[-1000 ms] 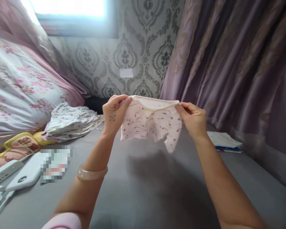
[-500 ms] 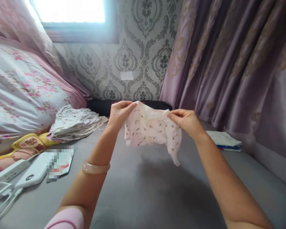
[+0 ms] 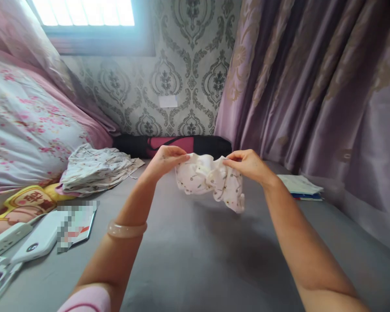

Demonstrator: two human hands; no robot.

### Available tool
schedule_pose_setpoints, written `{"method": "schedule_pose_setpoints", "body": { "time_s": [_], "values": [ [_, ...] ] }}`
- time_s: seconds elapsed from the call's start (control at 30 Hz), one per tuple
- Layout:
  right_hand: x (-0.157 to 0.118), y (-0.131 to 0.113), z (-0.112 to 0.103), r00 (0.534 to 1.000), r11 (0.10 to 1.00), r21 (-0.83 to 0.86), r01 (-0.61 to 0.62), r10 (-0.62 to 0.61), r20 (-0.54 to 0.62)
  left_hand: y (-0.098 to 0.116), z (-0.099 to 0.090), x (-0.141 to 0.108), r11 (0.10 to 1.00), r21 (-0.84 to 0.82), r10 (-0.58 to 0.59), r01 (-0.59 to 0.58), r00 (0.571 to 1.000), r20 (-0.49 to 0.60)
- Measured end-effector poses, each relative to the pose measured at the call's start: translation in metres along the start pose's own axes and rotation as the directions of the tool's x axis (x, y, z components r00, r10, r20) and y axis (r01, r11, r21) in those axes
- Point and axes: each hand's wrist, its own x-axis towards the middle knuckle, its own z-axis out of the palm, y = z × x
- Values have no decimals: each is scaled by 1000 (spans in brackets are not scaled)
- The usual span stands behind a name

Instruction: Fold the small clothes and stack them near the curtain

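Note:
A small white baby garment [image 3: 211,177] with a tiny scattered print hangs between my hands, above the grey bed sheet [image 3: 182,255]. My left hand [image 3: 169,162] pinches its upper left corner between thumb and fingers. At the upper right corner, my right hand [image 3: 248,165] grips it the same way. The cloth sags in bunched folds, its lower right end hanging lowest. Its exact cut is hard to make out in the folds.
At left lie a pile of patterned cloth [image 3: 95,169], a yellow cartoon cushion [image 3: 30,200], a white power bank [image 3: 39,240], a power strip [image 3: 8,238] and a blurred phone-like object [image 3: 78,225]. A black and pink roll [image 3: 170,145] lies along the wall. Folded cloths [image 3: 300,186] sit at right.
The garment has bunched up and its hanging end has swung upward. My hands have come slightly closer together, both still holding it. The view has shifted a little.

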Motion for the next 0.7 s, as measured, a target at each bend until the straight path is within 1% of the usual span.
{"method": "schedule_pose_setpoints", "body": {
  "time_s": [0.03, 0.07, 0.13, 0.17, 0.2, 0.27, 0.3, 0.33, 0.4, 0.43, 0.47, 0.53, 0.57, 0.63, 0.7],
  "values": [
    [0, 0, -1, 1000, 1000, -12, 5, -6, -5, -1, 0, 0, 999, 31, -8, 8, 1000, 1],
    [1, 0, -1, 999, 1000, -9, 11, -10, 38, -3, 0, 0, 999, 31, -13, 13, 1000, 9],
    [2, 1, -2, 986, 999, 35, -8, 2, 166, -4, 0, 0, 997, -68, -25, 28, 999, 42],
    [2, 2, -2, 982, 998, 47, -29, 20, 188, -5, 0, 1, 993, -112, -37, 42, 998, 51],
    [3, 2, -1, 987, 998, 40, -43, 36, 154, -6, -1, 1, 992, -116, -53, 58, 998, 38],
    [4, 3, -1, 999, 999, 1, -46, 46, 16, -7, -1, 1, 995, -28, -95, 94, 995, -28],
    [4, 3, -1, 999, 999, -14, -37, 37, 8, -8, -2, 2, 993, 13, -118, 118, 992, -36],
    [4, 3, -1, 998, 1000, -9, -23, 23, 55, -9, -3, 2, 991, 12, -132, 132, 991, -23],
    [5, 4, -2, 979, 999, 50, -13, 3, 202, -12, -5, 3, 985, -103, -134, 138, 990, 43],
    [6, 5, -2, 972, 997, 78, -20, 1, 236, -14, -5, 4, 978, -156, -129, 138, 989, 68],
    [7, 7, -2, 977, 996, 92, -22, 2, 215, -17, -6, 5, 976, -177, -118, 127, 991, 61],
    [13, 13, 1, 997, 996, 82, -19, 13, 70, -25, -7, 9, 988, -128, -86, 84, 996, -15],
    [17, 18, 3, 1000, 997, 70, -17, 16, 2, -29, -7, 10, 994, -87, -66, 62, 997, -50],
    [24, 27, 8, 995, 998, 64, -10, 17, -99, -38, -7, 13, 999, -50, -15, 10, 996, -92],
    [30, 36, 12, 983, 997, 75, -7, 20, -182, -45, -7, 15, 998, -60, 21, -28, 994, -109]
  ]
}}
